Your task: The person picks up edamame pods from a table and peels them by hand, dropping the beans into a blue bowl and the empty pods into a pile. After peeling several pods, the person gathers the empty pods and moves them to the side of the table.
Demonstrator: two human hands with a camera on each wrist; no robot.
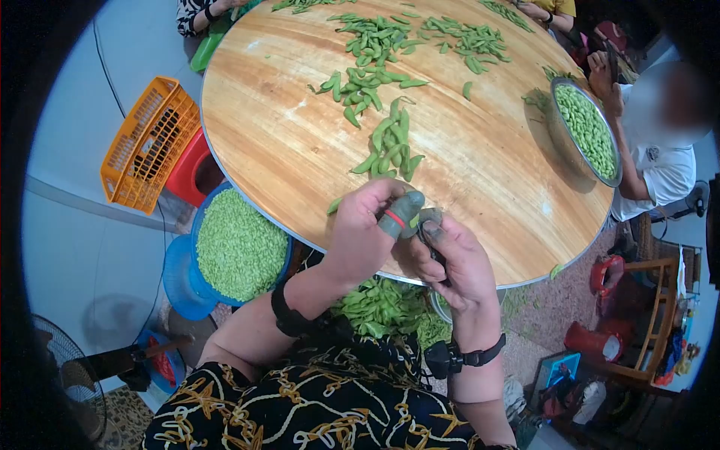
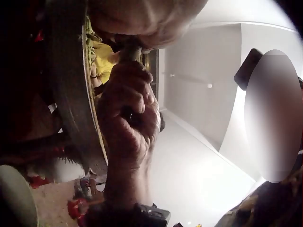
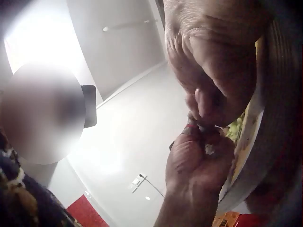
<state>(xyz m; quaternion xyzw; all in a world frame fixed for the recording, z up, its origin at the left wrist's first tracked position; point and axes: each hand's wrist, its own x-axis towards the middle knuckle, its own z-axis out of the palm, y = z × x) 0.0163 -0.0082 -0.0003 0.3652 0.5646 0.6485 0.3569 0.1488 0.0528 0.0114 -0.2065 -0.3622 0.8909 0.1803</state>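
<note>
- Closest to my head camera, I have patterned dark clothing [image 1: 300, 409], with a black band [image 1: 289, 311] round the left wrist and another round the right.
- Below the tabletop's near edge, I make out a heap of green pods [image 1: 382, 304]; a bowl, only partly in sight, sits just beside it.
- Ahead of that, my left hand [image 1: 364, 229] and right hand [image 1: 459, 262] meet over the near edge; both have bent fingers and pinch a small green pod [image 1: 413, 221] between them; the left thumb wears a grey cover [image 1: 405, 206] with a red band; both wrist views are too dark to show me the pod.
- To my left, a blue tub [image 1: 196, 251] full of shelled beans [image 1: 241, 244] stands beside the tabletop [image 1: 495, 172]; beyond it are a red stool [image 1: 184, 176] and an orange crate [image 1: 150, 142].
- Past my hands, loose pods [image 1: 390, 142] lie in a line of clumps across the wood.
- On the right, a metal bowl [image 1: 568, 142] of shelled beans tilts near the rim; a person in a white shirt [image 1: 667, 176] sits beside it.
- Farthest off, I see someone in yellow [image 1: 564, 7].
</note>
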